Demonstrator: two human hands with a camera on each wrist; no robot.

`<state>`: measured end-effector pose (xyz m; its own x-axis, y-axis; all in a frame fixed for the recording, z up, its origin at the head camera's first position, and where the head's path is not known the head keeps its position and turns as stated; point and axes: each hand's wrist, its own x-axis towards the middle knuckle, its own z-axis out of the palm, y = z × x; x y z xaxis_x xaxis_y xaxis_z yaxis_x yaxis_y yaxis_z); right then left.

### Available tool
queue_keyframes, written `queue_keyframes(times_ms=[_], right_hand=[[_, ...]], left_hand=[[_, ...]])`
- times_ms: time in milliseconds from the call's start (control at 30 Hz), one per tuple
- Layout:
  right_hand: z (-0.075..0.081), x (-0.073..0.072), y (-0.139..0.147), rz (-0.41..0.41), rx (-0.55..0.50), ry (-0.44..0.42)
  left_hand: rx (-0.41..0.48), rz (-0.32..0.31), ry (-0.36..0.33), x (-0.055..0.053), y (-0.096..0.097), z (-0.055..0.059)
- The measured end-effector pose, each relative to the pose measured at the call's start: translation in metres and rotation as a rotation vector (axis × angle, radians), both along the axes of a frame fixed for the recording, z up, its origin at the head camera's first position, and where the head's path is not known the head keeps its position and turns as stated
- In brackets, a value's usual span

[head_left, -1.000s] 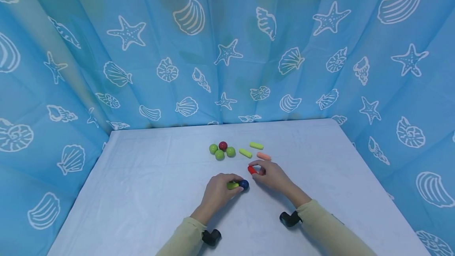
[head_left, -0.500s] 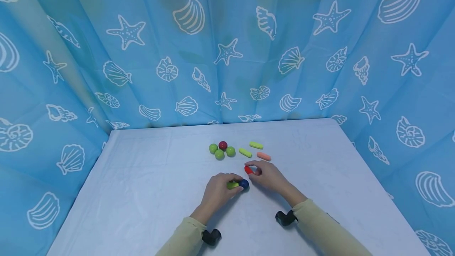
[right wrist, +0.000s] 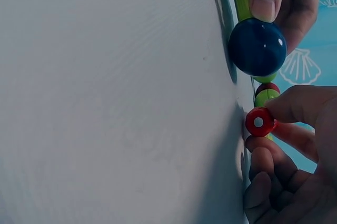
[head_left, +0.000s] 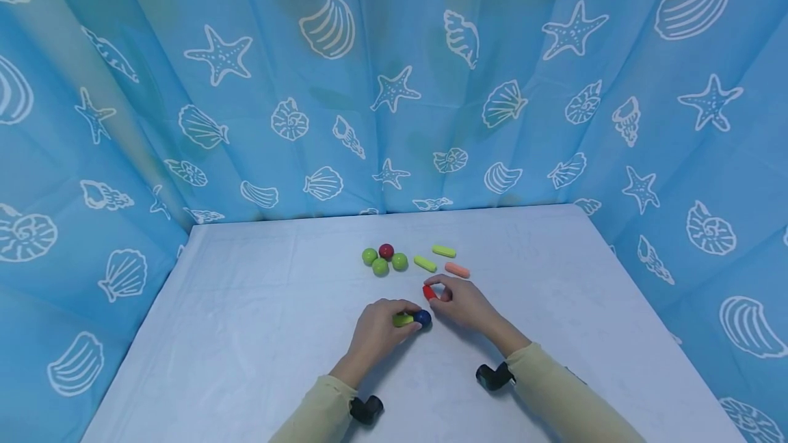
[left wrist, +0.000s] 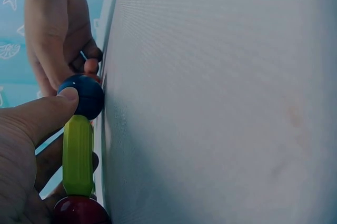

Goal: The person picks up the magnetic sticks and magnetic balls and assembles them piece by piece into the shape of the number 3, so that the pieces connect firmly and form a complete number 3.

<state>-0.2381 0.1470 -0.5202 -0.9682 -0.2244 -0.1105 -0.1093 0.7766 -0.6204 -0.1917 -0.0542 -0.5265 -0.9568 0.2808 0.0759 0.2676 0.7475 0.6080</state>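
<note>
In the left wrist view, a dark blue ball (left wrist: pixel 87 97), a yellow-green faceted rod (left wrist: pixel 78 155) and a dark red ball (left wrist: pixel 80 212) stand in one line, end to end. My left hand (head_left: pixel 378 330) grips this piece low over the table, its thumb on the blue ball and fingers behind the rod. A short red rod (right wrist: pixel 260 122) with a pale round spot on its end is pinched between the thumb and fingers of my right hand (head_left: pixel 466 305). That rod is a small gap away from the blue ball, on its far right side.
Beyond the hands lie several green balls (head_left: pixel 380 267) and a red ball (head_left: pixel 386 251). To their right rest two yellow-green rods (head_left: pixel 425 264) and a salmon rod (head_left: pixel 457 270). A shell-patterned blue curtain (head_left: pixel 394 87) hangs behind the white table (head_left: pixel 258 306).
My right hand has shifted slightly left with the red rod, mostly in the first half second. The left hand and its piece have stayed in place.
</note>
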Motion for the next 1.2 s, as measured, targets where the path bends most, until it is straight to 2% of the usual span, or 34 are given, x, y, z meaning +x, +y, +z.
queue_keyframes(times_ms=[167,533,767,1200], right_hand=[[0.001,0.000,-0.003,-0.010,-0.064,-0.007],[0.001,-0.002,-0.007,-0.013,-0.221,-0.080],[-0.001,-0.001,-0.011,-0.014,-0.240,-0.100],[-0.002,0.001,-0.011,-0.002,-0.260,-0.085]], left_hand=[[0.007,-0.005,-0.003,-0.001,-0.001,0.000],[0.008,-0.007,0.006,0.000,0.000,0.000],[0.007,-0.003,0.021,0.000,-0.001,0.000],[0.002,-0.002,0.017,0.000,-0.001,0.000]])
